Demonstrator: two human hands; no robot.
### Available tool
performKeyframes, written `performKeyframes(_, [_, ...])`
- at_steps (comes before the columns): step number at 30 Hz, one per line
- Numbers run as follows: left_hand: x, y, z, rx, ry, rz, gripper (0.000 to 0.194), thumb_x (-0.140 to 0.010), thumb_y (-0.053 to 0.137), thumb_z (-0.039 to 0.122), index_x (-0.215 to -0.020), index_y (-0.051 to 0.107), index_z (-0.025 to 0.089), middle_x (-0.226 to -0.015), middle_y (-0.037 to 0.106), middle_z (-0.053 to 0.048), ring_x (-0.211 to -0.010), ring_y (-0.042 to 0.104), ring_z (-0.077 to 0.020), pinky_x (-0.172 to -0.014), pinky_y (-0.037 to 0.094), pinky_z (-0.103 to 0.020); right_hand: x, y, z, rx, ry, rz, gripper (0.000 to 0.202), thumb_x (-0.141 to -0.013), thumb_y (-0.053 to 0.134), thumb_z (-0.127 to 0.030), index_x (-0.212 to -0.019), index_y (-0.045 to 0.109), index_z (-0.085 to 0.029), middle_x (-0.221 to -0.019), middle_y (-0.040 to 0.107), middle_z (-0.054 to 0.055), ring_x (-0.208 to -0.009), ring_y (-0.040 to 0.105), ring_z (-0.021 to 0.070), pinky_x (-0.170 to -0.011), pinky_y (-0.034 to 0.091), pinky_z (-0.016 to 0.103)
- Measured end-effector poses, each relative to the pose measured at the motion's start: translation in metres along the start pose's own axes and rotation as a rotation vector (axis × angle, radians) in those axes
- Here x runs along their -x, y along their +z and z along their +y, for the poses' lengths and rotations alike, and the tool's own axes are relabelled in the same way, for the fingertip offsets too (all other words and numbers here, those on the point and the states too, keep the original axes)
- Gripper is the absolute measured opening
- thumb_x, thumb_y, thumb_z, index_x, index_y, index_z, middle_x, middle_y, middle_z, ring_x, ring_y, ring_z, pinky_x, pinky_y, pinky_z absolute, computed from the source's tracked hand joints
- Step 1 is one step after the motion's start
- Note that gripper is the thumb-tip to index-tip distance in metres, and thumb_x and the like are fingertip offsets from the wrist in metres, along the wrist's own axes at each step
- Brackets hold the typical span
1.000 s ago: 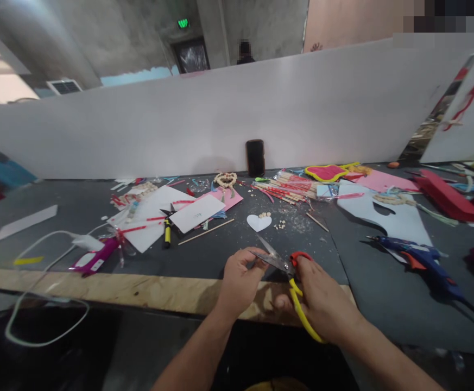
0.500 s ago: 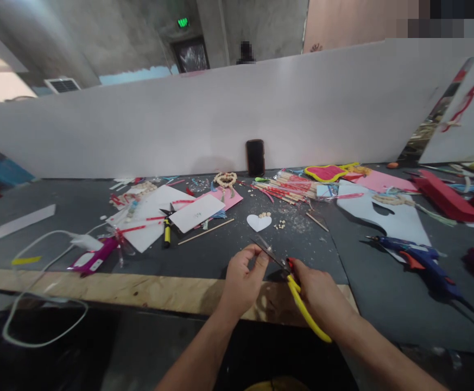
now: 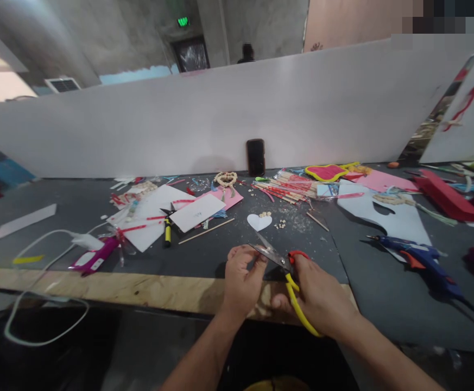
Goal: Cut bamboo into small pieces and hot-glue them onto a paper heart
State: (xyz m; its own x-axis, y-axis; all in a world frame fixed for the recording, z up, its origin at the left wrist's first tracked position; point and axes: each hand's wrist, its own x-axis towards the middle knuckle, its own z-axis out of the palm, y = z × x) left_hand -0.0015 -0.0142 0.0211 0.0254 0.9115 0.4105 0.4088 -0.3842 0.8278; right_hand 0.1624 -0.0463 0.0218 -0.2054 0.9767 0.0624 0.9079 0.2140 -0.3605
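My right hand (image 3: 322,293) grips a pair of scissors (image 3: 279,259) with red and yellow handles. The blades are parted and point left and away from me. My left hand (image 3: 245,274) is closed in a pinch beside the blades; whatever sits between the fingertips is too small or hidden to make out. Just beyond the scissors, a white paper heart (image 3: 259,221) lies on the dark table, with small pale pieces (image 3: 279,223) at its right side and upper edge.
A blue glue gun (image 3: 418,258) lies at the right, its cord running off. Pliers (image 3: 167,228), paper sheets and a thin stick (image 3: 206,231) lie left of centre. A phone (image 3: 256,157) leans against the white partition (image 3: 159,130). A white cable (image 3: 12,326) loops over the left edge.
The scissor blades have opened wider, and the handles have spread apart in my right hand. My left hand has stayed nearly in place.
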Motion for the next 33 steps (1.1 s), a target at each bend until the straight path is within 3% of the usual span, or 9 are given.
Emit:
performKeyframes(3, [-0.002, -0.003, -0.001, 0.029, -0.012, -0.069, 0.019, -0.082, 0.053, 0.025, -0.075, 0.069, 0.017, -0.082, 0.071, -0.007, -0.081, 0.062, -0.0211, -0.080, 0.045, -0.034, 0.000, 0.000, 0.002, -0.016, -0.044, 0.020, 0.049, -0.070, 0.059, -0.043, -0.106, 0.047, -0.012, -0.100, 0.059, 0.017, -0.092, 0.058, 0.0271, -0.078, 0.042, 0.037])
performKeyframes(7, [-0.004, -0.007, 0.000, 0.052, -0.063, -0.153, 0.019, -0.081, 0.055, 0.024, -0.070, 0.069, 0.017, -0.081, 0.070, -0.006, -0.080, 0.062, -0.0206, -0.076, 0.047, -0.031, 0.002, -0.001, 0.001, 0.001, -0.048, 0.014, 0.039, -0.077, 0.052, -0.033, -0.107, 0.048, -0.008, -0.099, 0.060, 0.020, -0.092, 0.057, 0.0279, -0.078, 0.043, 0.037])
performKeyframes(12, [-0.003, -0.007, 0.001, 0.060, -0.081, -0.154, 0.017, -0.079, 0.056, 0.023, -0.069, 0.069, 0.016, -0.078, 0.070, -0.005, -0.079, 0.063, -0.0204, -0.075, 0.047, -0.029, 0.003, -0.004, -0.004, 0.047, 0.023, -0.110, 0.036, -0.078, 0.041, -0.013, -0.113, 0.047, -0.007, -0.094, 0.066, 0.018, -0.083, 0.063, 0.0275, -0.070, 0.041, 0.034])
performKeyframes(17, [-0.002, -0.005, 0.002, 0.053, -0.105, -0.158, 0.020, -0.083, 0.051, 0.027, -0.079, 0.067, 0.015, -0.082, 0.069, -0.006, -0.082, 0.061, -0.0197, -0.075, 0.045, -0.027, 0.000, -0.008, -0.006, 0.021, 0.094, -0.152, 0.032, -0.078, 0.038, -0.008, -0.107, 0.052, -0.011, -0.088, 0.069, 0.015, -0.077, 0.065, 0.0268, -0.062, 0.036, 0.030])
performKeyframes(24, [-0.010, 0.003, 0.005, 0.269, -0.176, -0.114, 0.022, -0.084, 0.051, 0.030, -0.074, 0.061, 0.013, -0.072, 0.064, -0.003, -0.072, 0.059, -0.0152, -0.070, 0.044, -0.024, -0.004, -0.008, -0.005, -0.084, 0.118, -0.184, 0.030, -0.074, 0.046, -0.012, -0.104, 0.054, -0.011, -0.085, 0.069, 0.014, -0.074, 0.064, 0.0240, -0.060, 0.035, 0.027])
performKeyframes(27, [-0.010, 0.009, 0.001, 0.322, -0.214, -0.118, 0.023, -0.086, 0.049, 0.033, -0.078, 0.059, 0.014, -0.075, 0.064, -0.004, -0.074, 0.059, -0.0154, -0.073, 0.045, -0.026, -0.008, -0.011, -0.007, -0.164, 0.110, -0.184, 0.019, -0.081, 0.044, -0.020, -0.095, 0.056, -0.014, -0.082, 0.068, 0.011, -0.070, 0.062, 0.0196, -0.059, 0.037, 0.025])
performKeyframes(30, [-0.003, 0.015, -0.001, 0.333, -0.228, -0.084, 0.026, -0.084, 0.052, 0.036, -0.098, 0.053, 0.014, -0.095, 0.063, -0.009, -0.090, 0.060, -0.0182, -0.081, 0.045, -0.030, -0.015, -0.017, -0.007, -0.265, 0.069, -0.214, 0.029, -0.090, 0.034, -0.032, -0.080, 0.056, -0.016, -0.072, 0.065, 0.004, -0.062, 0.058, 0.0136, -0.054, 0.039, 0.022])
performKeyframes(33, [0.010, 0.016, 0.005, 0.106, -0.009, 0.072, 0.047, -0.075, 0.063, 0.039, -0.112, 0.046, 0.016, -0.125, 0.048, -0.015, -0.117, 0.046, -0.0257, -0.097, 0.037, -0.040, -0.023, -0.025, 0.000, -0.320, 0.007, -0.273, 0.041, -0.094, 0.030, -0.040, -0.074, 0.057, -0.016, -0.059, 0.059, -0.002, -0.049, 0.054, 0.0098, -0.046, 0.040, 0.020])
